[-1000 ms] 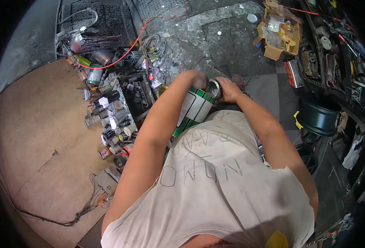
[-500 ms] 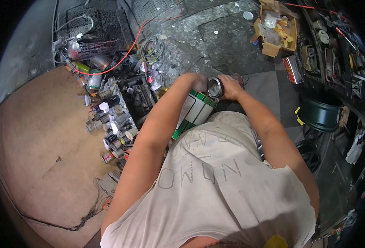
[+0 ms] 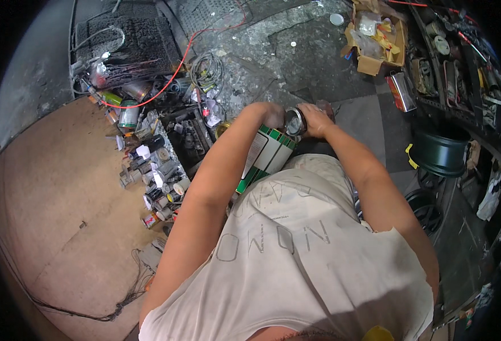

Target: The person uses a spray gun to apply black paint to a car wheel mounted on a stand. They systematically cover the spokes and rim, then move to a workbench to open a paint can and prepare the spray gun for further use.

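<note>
Ahead of my torso, my right hand (image 3: 317, 121) curls its fingers around the far right side of a small round metal can (image 3: 294, 121). The can's circular end shows a grey centre and a bright rim. Right beside it is my left hand (image 3: 271, 116), bent down at the wrist, with its fingers hidden and slightly blurred. A large white and green rectangular tin (image 3: 270, 157) sits below both hands, close to my lap. The small can appears just over the tin's far edge; whether they touch, I cannot tell. Behind my right fingers a brownish-red object (image 3: 327, 108) shows in part.
Several tins, cups and bottles (image 3: 161, 165) crowd the left, beside a tan board (image 3: 63, 193). A red hose (image 3: 176, 71) crosses the far left. To the right are a cardboard box (image 3: 370, 65), a red-and-silver tin (image 3: 401, 91), a dark wheel rim (image 3: 441, 150) and cluttered shelving (image 3: 441, 102).
The whole view has shifted slightly. My hands, the small can and the large tin keep nearly the same places relative to one another.
</note>
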